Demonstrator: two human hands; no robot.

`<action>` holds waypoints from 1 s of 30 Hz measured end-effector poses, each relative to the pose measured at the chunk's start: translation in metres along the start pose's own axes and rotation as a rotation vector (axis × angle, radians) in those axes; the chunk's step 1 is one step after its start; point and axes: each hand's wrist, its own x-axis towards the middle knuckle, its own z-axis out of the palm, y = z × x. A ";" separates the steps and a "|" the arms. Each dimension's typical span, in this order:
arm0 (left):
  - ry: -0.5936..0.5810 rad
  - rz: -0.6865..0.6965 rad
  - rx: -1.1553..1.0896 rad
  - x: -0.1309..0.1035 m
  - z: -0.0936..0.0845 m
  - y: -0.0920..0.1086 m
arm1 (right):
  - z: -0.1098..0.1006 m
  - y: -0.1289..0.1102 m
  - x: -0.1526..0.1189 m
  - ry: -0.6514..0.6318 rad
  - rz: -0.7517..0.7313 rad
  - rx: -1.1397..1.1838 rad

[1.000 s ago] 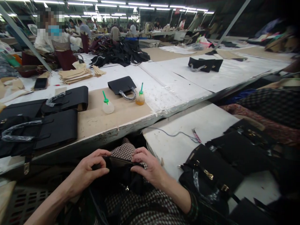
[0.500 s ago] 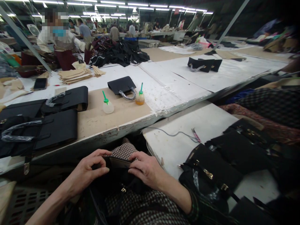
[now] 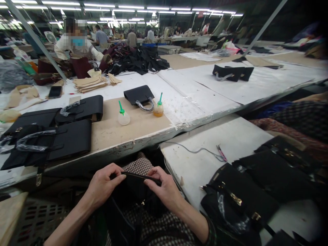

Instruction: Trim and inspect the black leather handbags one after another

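A black bag piece (image 3: 135, 186) lies over my lap, its top edge stretched between both hands. My left hand (image 3: 106, 181) pinches the left end of that edge between thumb and fingers. At the right end, my right hand (image 3: 162, 186) grips the same edge with thumb and fingertips. The two sides of the edge lie close together. A small gold metal fitting hangs below it. Checkered cloth (image 3: 139, 164) shows behind and beneath the piece.
Black bags (image 3: 73, 140) lie on the left table, near two glue bottles (image 3: 124, 118) and a small black bag (image 3: 139, 94). More black bags (image 3: 246, 191) cover the right table. A plastic crate (image 3: 36, 218) stands lower left. Across the table is a masked person.
The opening of the black piece has narrowed, its edges now pressed together between my hands. The whole view has shifted, so the tables and bags appear slightly farther right.
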 end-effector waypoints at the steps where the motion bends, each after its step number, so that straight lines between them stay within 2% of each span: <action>1: 0.003 0.008 0.008 0.001 0.001 -0.001 | -0.002 -0.001 0.001 -0.020 0.008 -0.023; 6: 0.024 -0.002 0.040 0.003 0.002 -0.001 | -0.005 -0.001 0.002 -0.121 -0.057 -0.088; 12: 0.025 -0.038 0.071 0.003 0.003 0.001 | -0.006 -0.001 0.002 -0.120 -0.072 -0.096; 17: 0.022 -0.044 0.079 0.004 0.005 0.002 | -0.004 -0.001 0.001 -0.137 -0.153 -0.153; 22: 0.010 -0.073 -0.062 0.004 0.003 -0.002 | -0.002 -0.005 0.002 -0.123 -0.238 -0.209; 24: 0.026 -0.107 -0.183 0.004 0.001 -0.001 | -0.005 -0.015 0.006 -0.203 -0.233 -0.233; 27: 0.061 -0.140 -0.346 0.002 -0.001 0.005 | -0.009 -0.031 0.020 -0.407 -0.226 -0.282; 29: 0.072 -0.149 -0.340 0.001 0.000 0.009 | -0.006 -0.035 0.035 -0.520 -0.248 -0.294; 30: 0.079 -0.154 -0.326 0.002 0.001 0.009 | -0.001 -0.035 0.044 -0.535 -0.271 -0.282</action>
